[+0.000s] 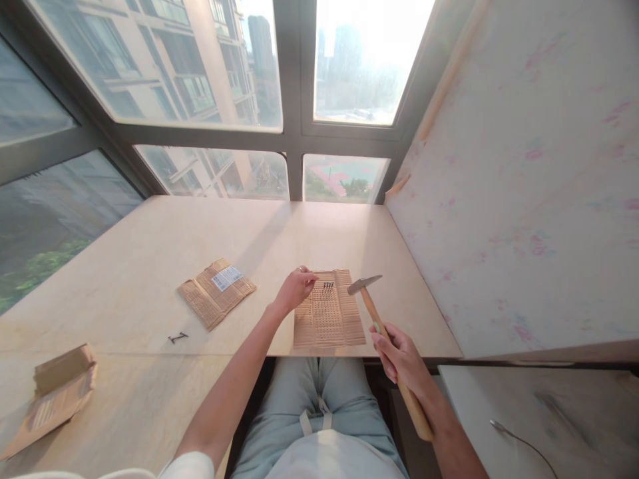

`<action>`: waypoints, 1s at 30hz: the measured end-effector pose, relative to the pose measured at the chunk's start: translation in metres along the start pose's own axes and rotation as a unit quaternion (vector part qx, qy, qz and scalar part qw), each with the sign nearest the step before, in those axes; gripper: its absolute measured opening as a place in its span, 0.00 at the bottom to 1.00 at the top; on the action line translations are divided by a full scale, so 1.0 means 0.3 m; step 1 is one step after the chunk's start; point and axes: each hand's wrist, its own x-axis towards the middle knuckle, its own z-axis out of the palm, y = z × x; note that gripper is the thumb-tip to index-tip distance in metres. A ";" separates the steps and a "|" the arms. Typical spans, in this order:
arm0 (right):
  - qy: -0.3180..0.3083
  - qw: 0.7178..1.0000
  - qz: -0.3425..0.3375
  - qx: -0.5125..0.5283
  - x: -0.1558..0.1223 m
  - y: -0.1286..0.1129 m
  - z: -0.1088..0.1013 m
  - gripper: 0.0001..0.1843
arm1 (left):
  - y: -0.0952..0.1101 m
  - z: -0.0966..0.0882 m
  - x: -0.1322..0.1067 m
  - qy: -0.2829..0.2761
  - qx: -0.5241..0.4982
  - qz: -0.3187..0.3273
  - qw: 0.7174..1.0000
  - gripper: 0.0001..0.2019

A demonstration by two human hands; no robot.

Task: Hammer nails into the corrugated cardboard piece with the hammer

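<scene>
A flat piece of corrugated cardboard [329, 320] lies at the front edge of the pale table [210, 233], dotted with rows of small holes. Several dark nails [327, 287] stand in its far end. My left hand [295, 289] rests at the cardboard's far left corner with fingers curled beside the nails; whether it pinches one is unclear. My right hand [402, 359] grips the wooden handle of a hammer [379, 319], whose metal head [363, 284] hovers just right of the cardboard's far right corner.
A torn cardboard piece with a white label [216, 291] lies left of centre. Loose dark nails [178, 338] lie near the front left. A folded cardboard scrap [57, 389] sits far left. A pale wall [524, 173] borders the right; windows stand behind.
</scene>
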 end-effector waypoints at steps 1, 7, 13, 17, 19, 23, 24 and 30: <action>-0.001 1.000 0.000 0.000 0.000 0.002 -0.002 0.23 | 0.001 -0.005 0.003 -0.004 0.003 0.002 1.000 0.10; 0.005 1.000 0.004 -0.001 -0.003 0.005 -0.003 0.23 | 0.004 -0.024 0.020 -0.058 0.055 0.010 0.997 0.10; 0.006 1.000 0.005 0.001 -0.008 0.000 -0.003 0.23 | -0.002 -0.018 0.024 -0.093 0.039 0.039 0.994 0.10; 0.009 1.000 0.005 0.002 -0.009 0.003 -0.006 0.23 | -0.015 -0.011 0.028 -0.095 0.023 0.043 0.994 0.10; 0.008 1.000 0.006 0.003 -0.009 0.009 -0.007 0.23 | -0.028 -0.001 0.029 -0.083 0.021 0.040 0.996 0.10; 0.009 1.000 0.007 0.008 -0.012 0.019 -0.012 0.23 | -0.049 0.027 0.023 -0.063 0.003 0.038 0.997 0.11; 0.009 1.000 0.007 0.009 -0.013 0.020 -0.013 0.23 | -0.051 0.033 0.019 -0.057 0.001 0.037 0.998 0.12; 0.011 1.000 0.007 0.013 -0.016 0.010 -0.013 0.22 | -0.042 0.047 -0.001 -0.008 -0.003 0.017 1.000 0.07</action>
